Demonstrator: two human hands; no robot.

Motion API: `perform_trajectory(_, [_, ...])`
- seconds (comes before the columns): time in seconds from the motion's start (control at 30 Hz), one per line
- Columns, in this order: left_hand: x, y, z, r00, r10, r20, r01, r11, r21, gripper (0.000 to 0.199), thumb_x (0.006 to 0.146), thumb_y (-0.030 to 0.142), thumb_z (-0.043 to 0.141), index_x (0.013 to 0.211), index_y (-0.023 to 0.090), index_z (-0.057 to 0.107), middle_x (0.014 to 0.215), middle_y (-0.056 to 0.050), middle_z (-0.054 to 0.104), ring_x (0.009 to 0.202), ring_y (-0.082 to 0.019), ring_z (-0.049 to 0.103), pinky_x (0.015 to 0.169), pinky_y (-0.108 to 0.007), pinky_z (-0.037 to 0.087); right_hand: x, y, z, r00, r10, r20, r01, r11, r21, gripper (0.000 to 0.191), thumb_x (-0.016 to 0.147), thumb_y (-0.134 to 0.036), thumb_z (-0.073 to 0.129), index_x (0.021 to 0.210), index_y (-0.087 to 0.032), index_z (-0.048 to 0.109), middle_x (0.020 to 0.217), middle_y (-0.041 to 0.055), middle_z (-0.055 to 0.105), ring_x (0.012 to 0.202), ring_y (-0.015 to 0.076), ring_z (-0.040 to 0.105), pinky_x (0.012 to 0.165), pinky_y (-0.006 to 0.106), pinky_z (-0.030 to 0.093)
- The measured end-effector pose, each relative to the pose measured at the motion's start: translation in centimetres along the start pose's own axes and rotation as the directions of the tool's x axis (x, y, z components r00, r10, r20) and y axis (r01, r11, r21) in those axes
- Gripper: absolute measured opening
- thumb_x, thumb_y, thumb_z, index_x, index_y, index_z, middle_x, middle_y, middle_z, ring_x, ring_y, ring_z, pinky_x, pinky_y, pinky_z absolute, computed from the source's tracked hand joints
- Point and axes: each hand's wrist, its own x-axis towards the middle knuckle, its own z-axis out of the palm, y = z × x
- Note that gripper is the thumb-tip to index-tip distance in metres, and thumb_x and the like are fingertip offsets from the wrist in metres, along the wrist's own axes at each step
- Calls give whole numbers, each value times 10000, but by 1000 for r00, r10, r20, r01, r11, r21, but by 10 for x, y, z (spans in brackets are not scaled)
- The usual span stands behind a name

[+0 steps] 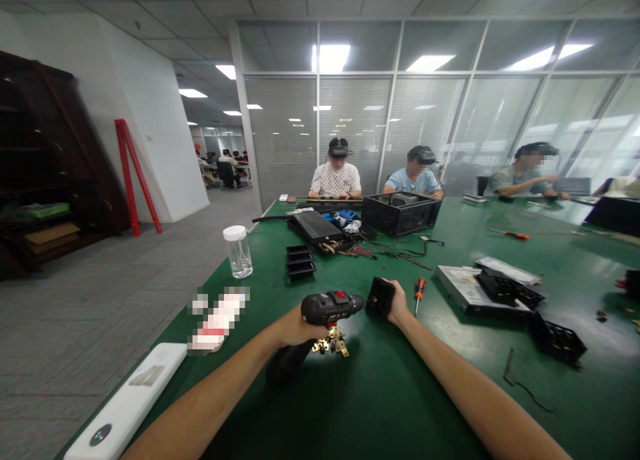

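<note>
My left hand [299, 328] is closed round the grip of a black cordless drill [327, 307], whose nose points right. My right hand [397, 303] grips a small black plastic housing [379, 297] upright, its face just off the drill's tip; whether the two touch I cannot tell. Below the drill lies a small heap of brass-coloured metal pieces [334, 343]. An orange-handled screwdriver [419, 293] lies just right of my right hand. Several empty black housings [300, 263] stand in a row beyond the drill.
A clear jar [239, 252] with a white lid and a long white device [133, 403] stand along the left edge. To the right are a metal drive case [463, 290] and black socket parts [557, 340]. Farther back sit a black computer case [401, 213], loose cables and several people.
</note>
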Motion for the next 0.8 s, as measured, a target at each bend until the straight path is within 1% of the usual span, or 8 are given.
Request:
perform_trajectory(0.13, [-1, 1, 0, 1000, -7, -15, 6, 1000, -14, 355, 573, 133, 661, 925, 118, 614, 741, -8, 576, 672, -128, 476, 622, -243, 399, -2, 0, 2, 1000, -16, -2, 16, 1000, -16, 158, 703, -347, 484, 681, -205, 548, 506, 4, 546, 448, 166, 512, 449, 292, 411])
perform_trajectory(0.3, [-1, 1, 1, 999, -30, -17, 30, 999, -11, 364, 576, 128, 658, 937, 118, 609, 705, -1, 556, 642, -117, 457, 587, -229, 380, -3, 0, 3, 999, -41, 3, 41, 999, -20, 152, 702, -344, 486, 676, -207, 547, 503, 6, 548, 452, 171, 517, 445, 294, 413])
perform_trajectory(0.47, [-1, 2, 1, 999, -29, -18, 29, 999, -28, 343, 569, 118, 658, 909, 117, 617, 705, 3, 564, 644, -119, 464, 601, -236, 384, 0, 0, 0, 1000, -11, 1, 11, 1000, 2, 155, 702, -341, 477, 671, -206, 544, 498, 5, 542, 447, 172, 508, 446, 300, 415])
perform_trajectory(0.57, [-1, 1, 1, 999, -33, -10, 33, 999, -29, 323, 575, 104, 652, 896, 121, 619, 704, 6, 567, 639, -117, 468, 605, -236, 381, 2, 1, -2, 1000, -11, -6, 11, 1000, 2, 154, 704, -337, 473, 683, -205, 550, 501, 4, 541, 447, 171, 505, 448, 299, 413])
perform_trajectory(0.7, [0, 0, 0, 1000, -4, 0, 4, 999, -42, 339, 576, 97, 658, 912, 126, 620, 737, 2, 580, 679, -128, 486, 651, -246, 389, 3, 2, -2, 1000, -25, 5, 25, 1000, 0, 163, 709, -340, 466, 675, -205, 549, 505, 7, 543, 458, 172, 509, 456, 300, 417])
perform_trajectory(0.8, [-1, -2, 0, 1000, -6, 3, 6, 999, -50, 340, 581, 98, 656, 918, 127, 617, 732, 5, 575, 673, -125, 484, 643, -244, 385, 1, 1, -1, 1000, -26, 14, 26, 1000, -3, 163, 708, -334, 462, 657, -204, 546, 499, 6, 539, 452, 169, 502, 455, 298, 415])
